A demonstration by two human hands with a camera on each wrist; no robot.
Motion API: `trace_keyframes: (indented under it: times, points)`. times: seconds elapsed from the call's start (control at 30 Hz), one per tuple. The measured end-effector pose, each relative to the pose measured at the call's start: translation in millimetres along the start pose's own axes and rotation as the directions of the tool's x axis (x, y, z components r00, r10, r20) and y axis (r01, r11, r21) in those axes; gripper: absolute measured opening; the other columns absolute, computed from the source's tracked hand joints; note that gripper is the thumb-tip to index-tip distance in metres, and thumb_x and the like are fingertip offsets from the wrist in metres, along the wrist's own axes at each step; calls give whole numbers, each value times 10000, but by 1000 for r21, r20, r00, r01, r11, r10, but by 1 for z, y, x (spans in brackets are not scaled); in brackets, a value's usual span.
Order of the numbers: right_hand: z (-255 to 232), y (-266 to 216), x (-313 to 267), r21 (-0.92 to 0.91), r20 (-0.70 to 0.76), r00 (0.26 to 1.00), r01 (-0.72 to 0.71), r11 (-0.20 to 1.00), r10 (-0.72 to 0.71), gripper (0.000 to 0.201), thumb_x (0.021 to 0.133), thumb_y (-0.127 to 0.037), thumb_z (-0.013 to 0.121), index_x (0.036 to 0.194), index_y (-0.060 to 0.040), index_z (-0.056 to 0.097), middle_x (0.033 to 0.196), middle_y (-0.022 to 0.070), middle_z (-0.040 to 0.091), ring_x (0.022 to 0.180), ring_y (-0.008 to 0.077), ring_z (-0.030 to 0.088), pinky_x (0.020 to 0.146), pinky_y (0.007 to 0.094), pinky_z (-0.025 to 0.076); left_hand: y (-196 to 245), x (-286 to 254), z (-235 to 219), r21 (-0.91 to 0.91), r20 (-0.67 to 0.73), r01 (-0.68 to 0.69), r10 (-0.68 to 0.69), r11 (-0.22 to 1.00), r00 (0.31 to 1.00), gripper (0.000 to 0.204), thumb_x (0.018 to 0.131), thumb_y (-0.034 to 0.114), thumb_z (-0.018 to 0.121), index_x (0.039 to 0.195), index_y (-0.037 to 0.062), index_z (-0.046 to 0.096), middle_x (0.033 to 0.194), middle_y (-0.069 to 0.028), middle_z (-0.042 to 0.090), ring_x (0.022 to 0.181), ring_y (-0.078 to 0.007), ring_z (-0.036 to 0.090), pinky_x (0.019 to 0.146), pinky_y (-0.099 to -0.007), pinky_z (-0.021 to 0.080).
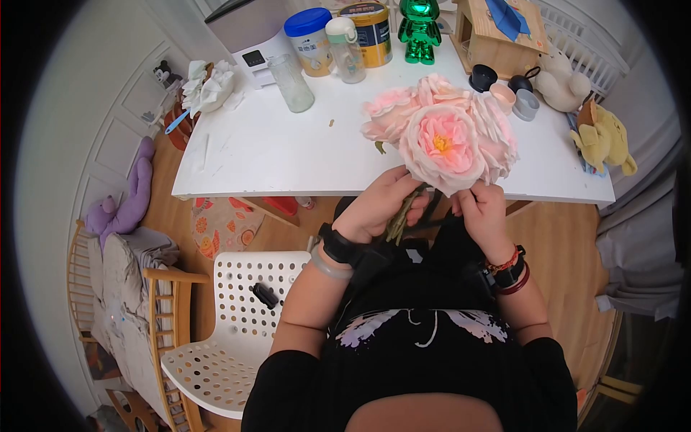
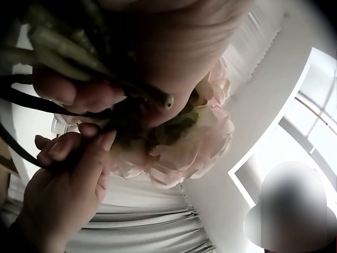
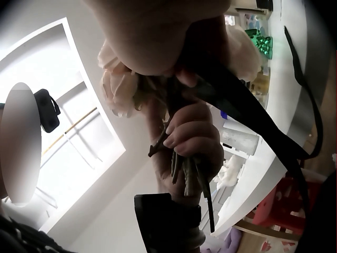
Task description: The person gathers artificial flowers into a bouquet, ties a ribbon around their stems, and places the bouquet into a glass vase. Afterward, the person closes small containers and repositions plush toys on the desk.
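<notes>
Pale pink flowers (image 1: 443, 140) form a bunch in front of me at the table's near edge. My left hand (image 1: 381, 205) grips their green stems (image 1: 397, 223) just below the blooms, fingers curled round them; cut stem ends stick out under the fist in the right wrist view. Close beside it, my right hand (image 1: 484, 216) pinches a black ribbon (image 3: 253, 116) near the stems. One length of ribbon hangs down in a long loop in the right wrist view. In the left wrist view, the right hand's fingertips (image 2: 108, 139) sit right by the bunch, and the ribbon (image 2: 21, 103) crosses the stems.
On the white table (image 1: 252, 144) stand a glass vase (image 1: 291, 85), a blue-lidded tub (image 1: 309, 43), a bottle (image 1: 347, 54), a green figure (image 1: 419, 32) and several small cups (image 1: 525, 104). A perforated white chair (image 1: 252, 302) is at my left, bearing a black object (image 1: 265, 295).
</notes>
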State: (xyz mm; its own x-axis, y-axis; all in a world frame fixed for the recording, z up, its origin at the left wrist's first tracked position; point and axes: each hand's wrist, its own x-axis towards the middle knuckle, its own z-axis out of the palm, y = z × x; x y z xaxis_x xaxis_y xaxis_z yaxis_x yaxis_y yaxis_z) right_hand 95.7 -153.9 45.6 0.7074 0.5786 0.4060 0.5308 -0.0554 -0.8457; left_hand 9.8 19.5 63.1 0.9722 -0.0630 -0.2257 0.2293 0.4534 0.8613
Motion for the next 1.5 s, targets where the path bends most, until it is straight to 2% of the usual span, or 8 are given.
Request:
trace_keyframes:
  times: [0.43, 0.87, 0.97, 1.07, 1.1, 1.27, 1.33, 1.5]
  points:
    - [-6, 26, 2, 265, 160, 936, -345, 900, 312, 301, 950, -171, 508, 807, 59, 639, 589, 16, 575, 536, 74, 523, 534, 212, 415, -8, -5, -1, -174, 108, 131, -114, 976, 988, 275, 971, 315, 441, 951, 41, 458, 643, 19, 418, 516, -78, 368, 470, -222, 339]
    - [-17, 77, -14, 189, 422, 891, -269, 944, 170, 203, 879, -39, 502, 1052, 20, 589, 846, 28, 642, 792, 102, 582, 774, 258, 465, 17, -33, 10, -88, 92, 167, -159, 982, 983, 301, 981, 344, 418, 939, 50, 464, 627, 18, 385, 493, -77, 356, 461, -213, 316]
    - [-15, 69, -14, 532, 248, 962, -231, 814, 111, 286, 836, -26, 550, 1120, -10, 567, 975, 15, 634, 854, 85, 578, 803, 254, 455, 20, -44, 19, -125, 216, 246, -216, 961, 952, 295, 970, 303, 456, 1058, 24, 490, 681, -4, 504, 521, -90, 473, 481, -225, 396]
    - [-61, 84, 26, 452, 475, 875, -333, 828, 93, 299, 831, -26, 561, 1130, -21, 565, 954, 1, 616, 832, 80, 564, 782, 249, 449, 32, -55, 39, 280, 376, -86, -26, 956, 926, 123, 892, 105, 498, 925, 5, 561, 693, -28, 555, 499, -73, 472, 461, -211, 373]
    - [-71, 84, 32, 419, 545, 834, -362, 833, 88, 303, 830, -26, 565, 1133, -25, 564, 947, -4, 609, 825, 79, 559, 775, 247, 447, 35, -56, 47, 199, 369, 94, -163, 976, 915, 146, 888, 82, 502, 995, -2, 554, 685, -19, 544, 524, -60, 478, 468, -209, 378]
    - [-48, 40, 87, 218, 835, 546, -447, 868, 72, 328, 823, -26, 585, 1149, -43, 559, 912, -27, 578, 788, 71, 534, 740, 237, 437, 21, -51, 49, 427, 578, -151, -141, 892, 804, 248, 926, 183, 523, 1086, -7, 510, 699, -18, 541, 573, -66, 498, 509, -224, 401]
    - [-41, 23, 96, 127, 916, 394, -454, 882, 71, 339, 820, -26, 593, 1156, -51, 557, 898, -36, 566, 774, 67, 524, 726, 234, 433, 23, -47, 54, 508, 528, -56, -259, 860, 809, 276, 927, 228, 534, 1068, -10, 514, 700, -22, 541, 569, -72, 496, 517, -229, 406]
    - [-46, -38, 140, -35, 787, 616, 23, 999, 13, 372, 763, -22, 677, 1116, -91, 580, 706, -60, 292, 644, 64, 333, 589, 212, 319, 12, -34, 52, 578, 338, 159, -412, 801, 846, 336, 914, 327, 553, 929, -7, 517, 660, -28, 528, 565, -88, 508, 527, -241, 417]
